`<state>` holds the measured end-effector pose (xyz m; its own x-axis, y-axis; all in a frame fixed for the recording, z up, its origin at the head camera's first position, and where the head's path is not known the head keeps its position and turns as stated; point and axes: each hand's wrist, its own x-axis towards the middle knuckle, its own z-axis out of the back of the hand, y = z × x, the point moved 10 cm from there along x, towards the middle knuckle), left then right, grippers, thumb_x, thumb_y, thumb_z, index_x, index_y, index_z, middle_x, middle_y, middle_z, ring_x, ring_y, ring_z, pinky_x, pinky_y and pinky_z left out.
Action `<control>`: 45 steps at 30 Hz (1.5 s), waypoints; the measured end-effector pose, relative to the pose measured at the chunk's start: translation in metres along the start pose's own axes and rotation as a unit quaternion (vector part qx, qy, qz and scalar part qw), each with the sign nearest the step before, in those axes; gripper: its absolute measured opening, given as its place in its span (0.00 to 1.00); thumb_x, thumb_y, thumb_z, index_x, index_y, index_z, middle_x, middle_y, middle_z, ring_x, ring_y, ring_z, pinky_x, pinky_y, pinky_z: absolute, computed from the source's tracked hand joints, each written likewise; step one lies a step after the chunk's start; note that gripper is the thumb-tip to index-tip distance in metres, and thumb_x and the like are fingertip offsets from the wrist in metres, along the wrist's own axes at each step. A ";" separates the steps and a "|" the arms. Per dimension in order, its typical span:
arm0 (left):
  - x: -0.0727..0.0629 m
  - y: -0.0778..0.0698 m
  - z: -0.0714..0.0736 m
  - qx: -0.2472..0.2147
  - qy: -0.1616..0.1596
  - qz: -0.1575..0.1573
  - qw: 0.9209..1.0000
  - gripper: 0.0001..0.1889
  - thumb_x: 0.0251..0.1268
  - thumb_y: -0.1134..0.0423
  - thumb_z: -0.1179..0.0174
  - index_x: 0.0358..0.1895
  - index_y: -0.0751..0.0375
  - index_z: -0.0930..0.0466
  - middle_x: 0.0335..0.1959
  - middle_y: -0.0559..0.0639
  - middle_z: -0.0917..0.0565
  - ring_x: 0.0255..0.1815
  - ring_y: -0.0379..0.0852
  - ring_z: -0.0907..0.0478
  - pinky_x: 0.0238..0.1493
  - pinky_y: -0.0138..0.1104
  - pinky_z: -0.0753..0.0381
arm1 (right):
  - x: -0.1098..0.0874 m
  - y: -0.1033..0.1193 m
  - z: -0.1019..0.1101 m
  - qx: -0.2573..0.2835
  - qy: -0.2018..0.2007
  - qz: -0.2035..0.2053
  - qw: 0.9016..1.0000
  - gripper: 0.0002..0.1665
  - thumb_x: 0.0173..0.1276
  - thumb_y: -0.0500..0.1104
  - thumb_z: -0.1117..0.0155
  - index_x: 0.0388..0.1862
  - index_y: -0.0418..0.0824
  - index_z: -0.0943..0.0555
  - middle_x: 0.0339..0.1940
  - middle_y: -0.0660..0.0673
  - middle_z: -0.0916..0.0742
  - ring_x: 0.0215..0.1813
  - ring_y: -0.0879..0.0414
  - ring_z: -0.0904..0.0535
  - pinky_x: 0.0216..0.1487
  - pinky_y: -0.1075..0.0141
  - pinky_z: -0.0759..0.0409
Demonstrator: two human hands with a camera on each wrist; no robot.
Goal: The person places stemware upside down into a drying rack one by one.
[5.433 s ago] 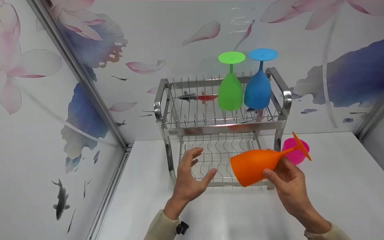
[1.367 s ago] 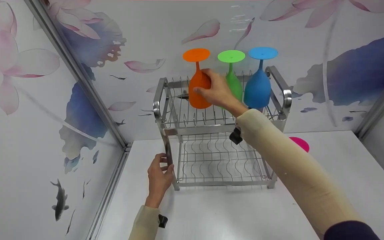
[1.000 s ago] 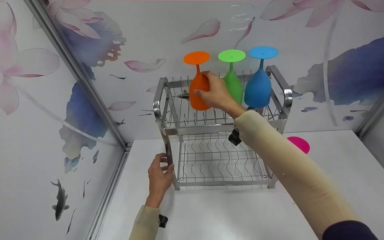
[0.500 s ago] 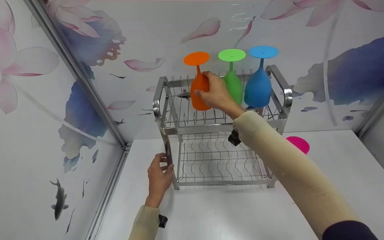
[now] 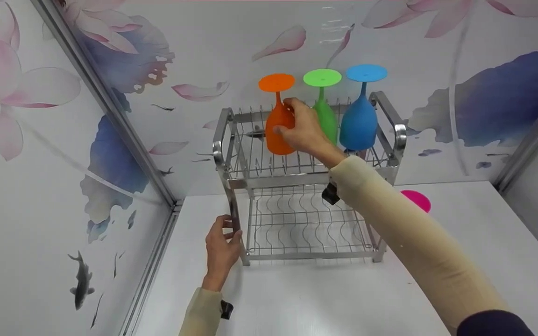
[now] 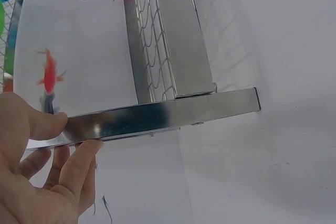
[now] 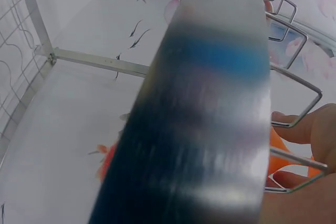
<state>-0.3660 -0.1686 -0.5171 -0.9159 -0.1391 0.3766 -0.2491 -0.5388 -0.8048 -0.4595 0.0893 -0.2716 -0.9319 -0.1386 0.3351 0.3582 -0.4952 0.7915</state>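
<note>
My right hand (image 5: 302,130) grips an orange goblet (image 5: 278,137) by its bowl. The goblet is upside down on the upper tier of a metal dish rack (image 5: 278,181), foot on top. Beside it stand a green goblet (image 5: 326,119), partly behind my right hand, and a blue goblet (image 5: 359,123), both inverted. My left hand (image 5: 222,247) pinches the rack's front left post (image 6: 131,121) between thumb and fingers, as the left wrist view shows. In the right wrist view the rack's wide front bar covers much of the scene, with orange showing past the wires.
A magenta cup-like thing (image 5: 417,199) stands on the white table (image 5: 297,298) right of the rack, partly hidden by my right sleeve. The rack's lower tier (image 5: 311,224) has wavy wires. Patterned walls (image 5: 213,42) stand behind and at both sides.
Earlier my right hand held the orange goblet sideways before the rack; now it is inverted on the upper tier, lowered slightly lately. My left hand went from open in the air to the rack post.
</note>
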 end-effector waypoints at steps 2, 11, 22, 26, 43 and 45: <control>0.000 0.000 0.000 0.000 0.000 -0.002 1.000 0.23 0.67 0.76 0.30 0.62 0.60 0.21 0.50 0.58 0.15 0.45 0.57 0.08 0.46 0.40 0.06 | -0.003 0.002 0.003 0.008 0.000 0.002 1.000 0.39 0.76 0.38 0.31 0.81 0.33 0.35 0.79 0.35 0.26 0.79 0.41 0.28 0.80 0.50 0.26; 0.002 -0.001 0.001 0.011 -0.005 -0.014 1.000 0.22 0.66 0.75 0.30 0.62 0.61 0.21 0.49 0.58 0.15 0.45 0.57 0.09 0.46 0.40 0.06 | -0.025 0.014 0.023 0.014 0.005 0.042 0.999 0.40 0.77 0.40 0.30 0.81 0.31 0.34 0.81 0.35 0.27 0.83 0.43 0.32 0.84 0.54 0.33; 0.002 -0.001 -0.001 0.007 -0.001 -0.004 1.000 0.22 0.66 0.75 0.30 0.61 0.61 0.20 0.49 0.58 0.14 0.45 0.57 0.08 0.47 0.42 0.06 | -0.081 0.014 0.078 -0.005 -0.006 0.089 0.996 0.35 0.75 0.38 0.28 0.77 0.34 0.29 0.77 0.36 0.23 0.79 0.41 0.26 0.81 0.48 0.27; 0.002 -0.001 -0.003 0.009 0.002 -0.005 1.000 0.22 0.67 0.75 0.30 0.62 0.62 0.21 0.50 0.58 0.14 0.45 0.57 0.08 0.47 0.40 0.06 | -0.109 0.012 0.108 -0.035 -0.018 0.105 0.994 0.33 0.75 0.37 0.28 0.75 0.34 0.27 0.74 0.36 0.21 0.77 0.39 0.24 0.78 0.47 0.25; -0.002 0.000 0.000 0.008 -0.004 -0.011 1.000 0.22 0.66 0.75 0.30 0.62 0.64 0.21 0.49 0.60 0.15 0.46 0.59 0.09 0.47 0.42 0.06 | -0.193 -0.058 0.174 -0.063 -0.123 0.121 0.983 0.32 0.65 0.26 0.24 0.68 0.32 0.21 0.59 0.50 0.15 0.62 0.67 0.18 0.66 0.85 0.25; -0.002 0.000 0.000 0.007 -0.003 -0.009 1.000 0.22 0.67 0.75 0.30 0.63 0.64 0.21 0.49 0.59 0.15 0.46 0.59 0.09 0.47 0.43 0.06 | -0.199 -0.070 0.177 -0.060 -0.128 0.108 0.984 0.33 0.64 0.26 0.24 0.68 0.32 0.21 0.59 0.57 0.16 0.62 0.71 0.19 0.65 0.86 0.26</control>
<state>-0.3647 -0.1682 -0.5183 -0.9095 -0.1349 0.3932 -0.2604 -0.5523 -0.7919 -0.2887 0.3032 -0.3031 -0.7847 -0.0381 0.6187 0.5223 -0.5783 0.6267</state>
